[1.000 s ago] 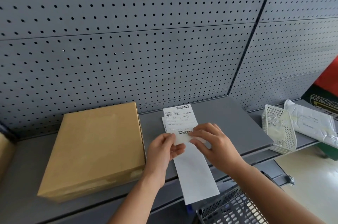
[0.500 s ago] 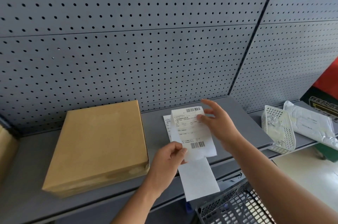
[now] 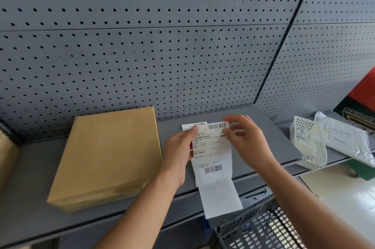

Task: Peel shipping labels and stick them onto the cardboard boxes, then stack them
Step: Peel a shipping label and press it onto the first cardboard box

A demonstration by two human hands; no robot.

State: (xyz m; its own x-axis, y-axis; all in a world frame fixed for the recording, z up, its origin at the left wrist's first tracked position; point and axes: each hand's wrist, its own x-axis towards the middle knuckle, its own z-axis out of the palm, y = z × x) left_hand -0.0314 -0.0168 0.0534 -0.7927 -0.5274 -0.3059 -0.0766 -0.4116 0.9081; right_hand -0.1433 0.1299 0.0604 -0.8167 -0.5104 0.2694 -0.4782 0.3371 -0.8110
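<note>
From the head view I am counting two cardboard boxes: one flat box [image 3: 107, 155] lying at the left of the grey shelf [image 3: 269, 127], and a second box [image 3: 8, 159] cut off by the left edge. I am seeing two labels. The shipping label [image 3: 211, 143] is sitting right of the flat box, its long axis running near to far and its top barcode pointing far. The left hand [image 3: 180, 147] is pinching its left edge and the blurred right hand [image 3: 249, 143] its upper right edge, other fingers spread. The other label [image 3: 192, 126] is peeking out beneath it. One blank backing strip [image 3: 221, 198] is hanging over the near shelf edge.
</note>
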